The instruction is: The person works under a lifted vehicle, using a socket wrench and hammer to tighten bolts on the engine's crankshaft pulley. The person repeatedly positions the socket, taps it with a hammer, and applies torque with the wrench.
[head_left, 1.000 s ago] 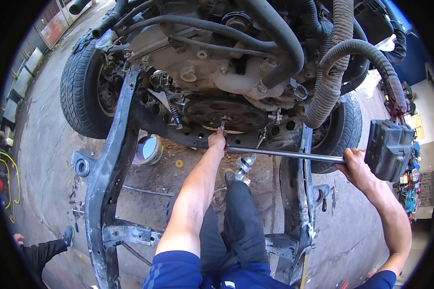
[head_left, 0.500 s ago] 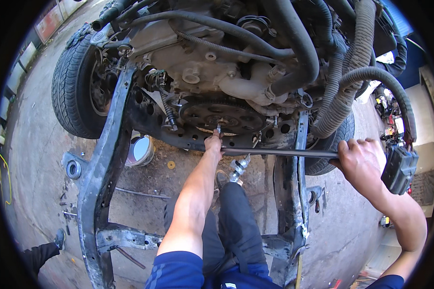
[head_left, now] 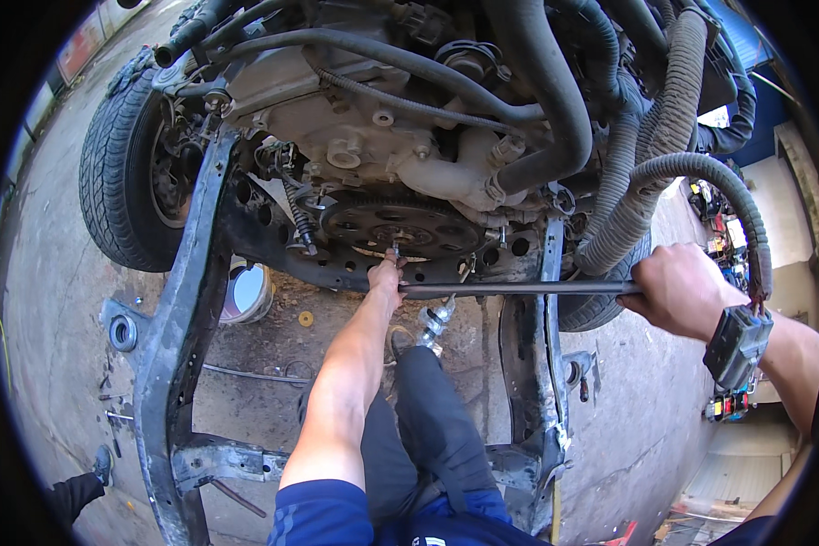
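Note:
A long dark breaker bar (head_left: 519,288) lies almost level across the gap between the frame rails. My left hand (head_left: 387,278) is closed around its left end, just below a toothed flywheel (head_left: 359,226) on the engine. A short socket piece (head_left: 396,248) rises from that hand to the flywheel's centre; the fingers partly hide where it joins the bar. At the bar's other end my right hand (head_left: 678,289) is wrapped in a fist. A black connector box (head_left: 739,348) on a ribbed harness hangs in front of my right forearm.
The engine (head_left: 291,118) and thick hoses (head_left: 555,100) fill the space above. Metal frame rails (head_left: 177,309) flank my legs. A white bucket (head_left: 262,314) stands on the ground left, near a tyre (head_left: 123,177). Another person's foot (head_left: 102,464) shows at lower left.
The scene has shifted slightly left in view. The bar's right end sits a little higher, and my right forearm has swung outward behind the connector box. Both hands keep their hold.

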The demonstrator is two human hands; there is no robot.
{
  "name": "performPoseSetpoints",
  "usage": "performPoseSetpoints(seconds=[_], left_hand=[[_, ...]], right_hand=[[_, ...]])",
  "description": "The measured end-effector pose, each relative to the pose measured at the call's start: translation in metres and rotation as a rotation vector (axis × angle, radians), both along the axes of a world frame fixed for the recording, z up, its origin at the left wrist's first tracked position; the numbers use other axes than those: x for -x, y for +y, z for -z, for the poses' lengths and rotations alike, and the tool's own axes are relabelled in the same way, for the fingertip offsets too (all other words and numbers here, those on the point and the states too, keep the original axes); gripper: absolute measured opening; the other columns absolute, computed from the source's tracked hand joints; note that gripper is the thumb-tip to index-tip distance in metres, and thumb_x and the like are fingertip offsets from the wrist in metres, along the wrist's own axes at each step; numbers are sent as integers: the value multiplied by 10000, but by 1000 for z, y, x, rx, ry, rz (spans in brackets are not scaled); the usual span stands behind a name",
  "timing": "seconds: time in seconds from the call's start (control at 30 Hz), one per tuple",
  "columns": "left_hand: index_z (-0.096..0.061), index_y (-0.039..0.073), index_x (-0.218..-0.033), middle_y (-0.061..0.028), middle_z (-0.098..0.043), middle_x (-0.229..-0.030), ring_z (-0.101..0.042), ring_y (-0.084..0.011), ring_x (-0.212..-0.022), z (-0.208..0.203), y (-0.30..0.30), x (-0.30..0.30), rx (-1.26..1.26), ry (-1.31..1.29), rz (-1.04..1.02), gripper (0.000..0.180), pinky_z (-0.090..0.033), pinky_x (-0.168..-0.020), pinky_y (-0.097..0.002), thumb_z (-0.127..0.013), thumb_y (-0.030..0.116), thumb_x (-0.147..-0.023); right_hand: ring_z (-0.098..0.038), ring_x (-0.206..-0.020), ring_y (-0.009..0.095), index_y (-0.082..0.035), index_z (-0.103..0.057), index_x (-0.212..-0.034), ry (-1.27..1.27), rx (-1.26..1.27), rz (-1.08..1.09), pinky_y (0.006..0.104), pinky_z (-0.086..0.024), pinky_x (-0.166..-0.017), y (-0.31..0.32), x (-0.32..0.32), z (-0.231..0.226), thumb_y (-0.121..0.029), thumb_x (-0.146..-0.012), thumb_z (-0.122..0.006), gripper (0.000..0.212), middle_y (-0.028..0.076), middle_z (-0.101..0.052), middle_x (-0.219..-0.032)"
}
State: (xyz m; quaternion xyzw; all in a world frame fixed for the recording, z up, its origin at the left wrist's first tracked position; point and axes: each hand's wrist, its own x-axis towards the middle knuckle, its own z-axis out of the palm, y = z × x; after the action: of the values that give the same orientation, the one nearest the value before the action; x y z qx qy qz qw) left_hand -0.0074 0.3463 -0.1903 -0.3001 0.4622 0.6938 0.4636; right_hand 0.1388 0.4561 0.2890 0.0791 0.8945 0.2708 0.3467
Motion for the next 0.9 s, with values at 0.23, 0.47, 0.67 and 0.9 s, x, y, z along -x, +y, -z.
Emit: performPoseSetpoints(seconds=[0.23,0.47,0.67,0.9], left_hand=[[-710,129,-936,-6,-581,-871,-513,-238,-792,21,8,6,117,-21,72,474,-434,-709,-509,-570,579,-989],[-734,53,-1126,-192,-688,-1259,-617,-379,-1222,28,17,2,310,69,140,569,-501,-971,-520,-639,580,-933],[-688,-25,-1222,-270,-664,-1253,-624,-410,-1210,17,10,-6,309,216,161,706,-509,-989,-443,-571,614,-948],[-628,107,-780,35,-520,-642,-431,-90,-521,24,-10,-26,-295,-16,-219,428,-348,-491,-273,-722,497,-930]], right_hand=[[-712,-646,342,-50,-747,-731,-7,-62,11,451,-575,-632,3,-3,5,-381,-862,-739,356,174,-689,-674],[-700,-646,383,-15,-706,-773,-58,51,-5,485,-568,-640,15,-1,4,-371,-890,-686,375,207,-677,-672],[-690,-646,419,14,-671,-810,-139,82,7,515,-562,-646,6,9,-6,-362,-914,-640,392,236,-666,-671],[-606,-636,385,-10,-591,-679,-39,189,-31,494,-479,-607,-8,16,-2,-255,-848,-711,321,178,-580,-634]])
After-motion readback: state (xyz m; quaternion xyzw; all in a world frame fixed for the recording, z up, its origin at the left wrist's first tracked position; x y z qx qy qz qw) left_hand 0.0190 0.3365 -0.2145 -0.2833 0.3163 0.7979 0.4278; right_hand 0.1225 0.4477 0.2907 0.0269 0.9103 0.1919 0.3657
